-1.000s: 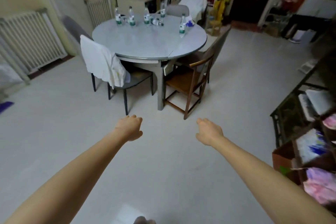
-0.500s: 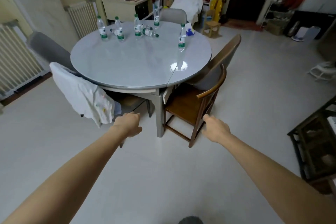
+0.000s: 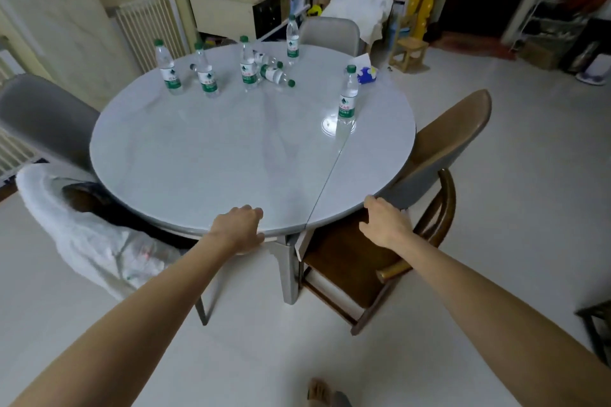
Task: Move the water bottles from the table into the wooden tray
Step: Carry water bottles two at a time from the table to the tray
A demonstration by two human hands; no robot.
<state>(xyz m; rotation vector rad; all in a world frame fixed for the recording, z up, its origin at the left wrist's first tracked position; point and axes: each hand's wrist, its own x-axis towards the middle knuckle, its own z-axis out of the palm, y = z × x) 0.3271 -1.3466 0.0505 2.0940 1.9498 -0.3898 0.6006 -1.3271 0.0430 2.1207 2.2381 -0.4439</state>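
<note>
Seen from above, a round grey table (image 3: pixel 205 155) fills the middle of a cluttered room. At its near edge the left hand (image 3: pixel 238 227) hovers with fingers loosely curled, holding nothing; to its right, the right hand (image 3: pixel 385 222) is likewise loose and empty. The water bottles (image 3: pixel 246 63) are well apart from both hands: several cluster at the far side, some lying down, and one upright bottle (image 3: pixel 347 95) stands alone towards the right. A wooden chair (image 3: pixel 426 208) sits at the right, on pale floor.
</note>
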